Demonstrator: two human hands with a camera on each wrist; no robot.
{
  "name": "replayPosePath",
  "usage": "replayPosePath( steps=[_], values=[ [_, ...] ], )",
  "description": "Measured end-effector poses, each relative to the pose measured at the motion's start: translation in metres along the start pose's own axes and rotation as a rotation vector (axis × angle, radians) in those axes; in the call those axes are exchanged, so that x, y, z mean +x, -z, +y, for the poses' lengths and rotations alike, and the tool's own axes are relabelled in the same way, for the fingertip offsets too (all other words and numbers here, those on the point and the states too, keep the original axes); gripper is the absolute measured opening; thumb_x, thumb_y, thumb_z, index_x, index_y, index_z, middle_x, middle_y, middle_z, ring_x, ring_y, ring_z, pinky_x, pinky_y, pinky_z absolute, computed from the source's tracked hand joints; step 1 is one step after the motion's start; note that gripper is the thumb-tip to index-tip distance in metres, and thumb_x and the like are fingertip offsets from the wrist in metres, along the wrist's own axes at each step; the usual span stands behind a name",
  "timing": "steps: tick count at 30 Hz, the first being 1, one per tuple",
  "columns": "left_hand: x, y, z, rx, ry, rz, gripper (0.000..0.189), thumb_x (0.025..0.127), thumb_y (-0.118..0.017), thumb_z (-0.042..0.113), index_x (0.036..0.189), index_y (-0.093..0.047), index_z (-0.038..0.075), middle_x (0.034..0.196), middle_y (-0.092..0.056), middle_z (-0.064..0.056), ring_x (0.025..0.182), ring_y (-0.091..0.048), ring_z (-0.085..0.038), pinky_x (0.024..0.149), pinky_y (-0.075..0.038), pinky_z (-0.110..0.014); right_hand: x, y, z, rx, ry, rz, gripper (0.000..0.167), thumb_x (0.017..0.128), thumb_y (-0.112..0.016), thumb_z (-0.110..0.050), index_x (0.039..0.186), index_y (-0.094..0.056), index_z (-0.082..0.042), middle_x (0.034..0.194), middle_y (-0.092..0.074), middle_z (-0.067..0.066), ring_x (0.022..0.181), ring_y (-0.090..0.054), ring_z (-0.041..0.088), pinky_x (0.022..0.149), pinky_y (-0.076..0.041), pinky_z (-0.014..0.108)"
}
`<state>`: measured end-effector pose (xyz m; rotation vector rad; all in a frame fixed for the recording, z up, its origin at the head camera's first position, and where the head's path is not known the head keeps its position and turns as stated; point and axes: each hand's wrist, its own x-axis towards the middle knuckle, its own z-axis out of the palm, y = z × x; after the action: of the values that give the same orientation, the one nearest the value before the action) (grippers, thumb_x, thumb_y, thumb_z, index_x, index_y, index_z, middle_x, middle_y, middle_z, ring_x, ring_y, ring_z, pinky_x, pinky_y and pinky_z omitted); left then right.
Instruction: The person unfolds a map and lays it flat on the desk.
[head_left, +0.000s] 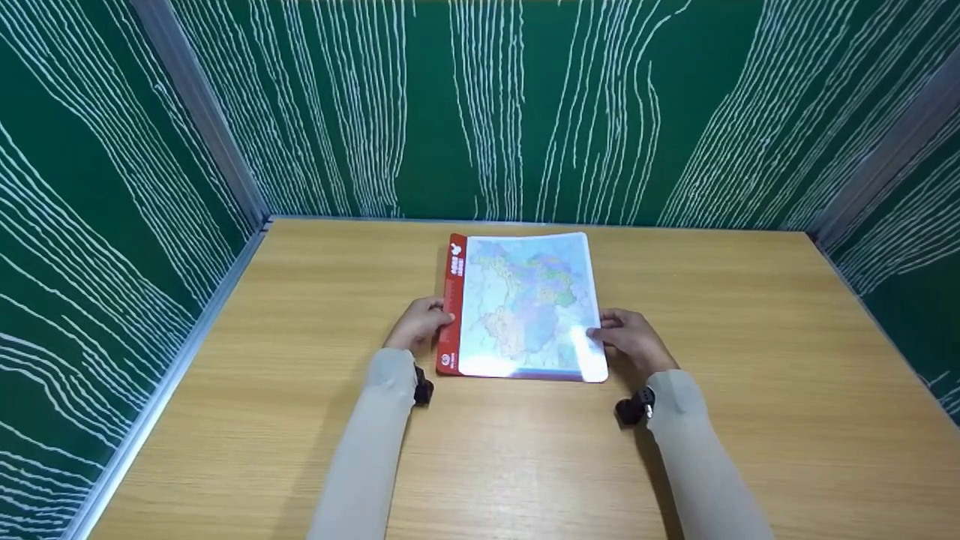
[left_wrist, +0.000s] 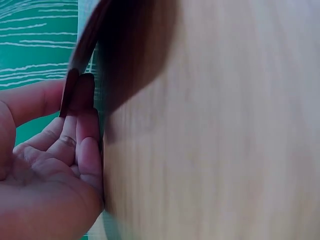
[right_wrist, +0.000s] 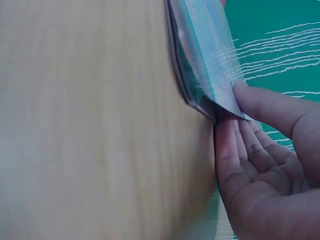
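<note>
A glossy map (head_left: 525,307) with a red strip along its left side is held low over the wooden table, its lettering turned sideways. My left hand (head_left: 421,322) pinches the red edge, thumb on top and fingers underneath. In the left wrist view that edge of the map (left_wrist: 85,42) stands raised, casting a shadow on the wood. On the opposite side, my right hand (head_left: 632,336) pinches the plain edge between thumb and fingers. Several thin layers of the map (right_wrist: 205,55) show there in the right wrist view, slightly spread apart.
The wooden table (head_left: 225,420) extends around the map on every side. Green panels with white wavy lines (head_left: 427,112) enclose its back and both sides, joined by grey corner posts (head_left: 199,97). Each wrist wears a small black camera (head_left: 634,409).
</note>
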<state>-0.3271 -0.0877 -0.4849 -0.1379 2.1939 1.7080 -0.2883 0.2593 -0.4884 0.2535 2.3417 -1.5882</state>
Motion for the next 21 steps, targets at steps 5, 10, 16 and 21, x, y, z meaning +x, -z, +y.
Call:
replayPosePath(
  steps=[5,10,16,21],
  values=[
    [0.0008,-0.0001,0.0001,0.001,0.013,0.004,0.036,0.095,-0.053,0.006,0.13,-0.054,-0.001,0.119,-0.062,-0.018,0.093,-0.065,-0.021,0.082,-0.057,-0.035,-0.0016,-0.0007,-0.0009,-0.023,0.016,0.022,0.048,0.089,-0.067,-0.016,0.129,-0.046,0.001,0.111,-0.054,0.007,0.087,-0.055,0.012,0.07,-0.049,0.021],
    [-0.0007,-0.0012,-0.0006,0.006,-0.003,0.017,0.029,0.095,-0.053,0.005,0.123,-0.056,-0.002,0.112,-0.064,-0.017,0.087,-0.064,-0.019,0.079,-0.057,-0.034,-0.0003,-0.0014,-0.0017,-0.053,0.037,0.048,0.043,0.088,-0.068,-0.015,0.124,-0.049,0.0,0.108,-0.058,0.008,0.084,-0.057,0.012,0.069,-0.049,0.023],
    [-0.0026,-0.0027,-0.0007,0.016,-0.018,0.032,0.016,0.094,-0.052,0.001,0.107,-0.058,-0.003,0.095,-0.061,-0.01,0.077,-0.059,-0.015,0.067,-0.054,-0.026,0.0028,-0.0014,-0.0006,-0.058,0.044,0.04,0.044,0.089,-0.065,-0.013,0.127,-0.047,0.001,0.11,-0.058,0.01,0.089,-0.058,0.013,0.074,-0.05,0.023],
    [-0.0044,-0.003,0.0,0.062,-0.026,0.043,0.016,0.093,-0.052,0.001,0.107,-0.058,-0.003,0.087,-0.056,-0.005,0.073,-0.054,-0.013,0.062,-0.047,-0.022,0.0053,-0.0014,0.0025,-0.034,0.054,0.025,0.045,0.09,-0.065,-0.012,0.129,-0.047,0.002,0.109,-0.06,0.008,0.088,-0.06,0.01,0.075,-0.05,0.023]
  ],
)
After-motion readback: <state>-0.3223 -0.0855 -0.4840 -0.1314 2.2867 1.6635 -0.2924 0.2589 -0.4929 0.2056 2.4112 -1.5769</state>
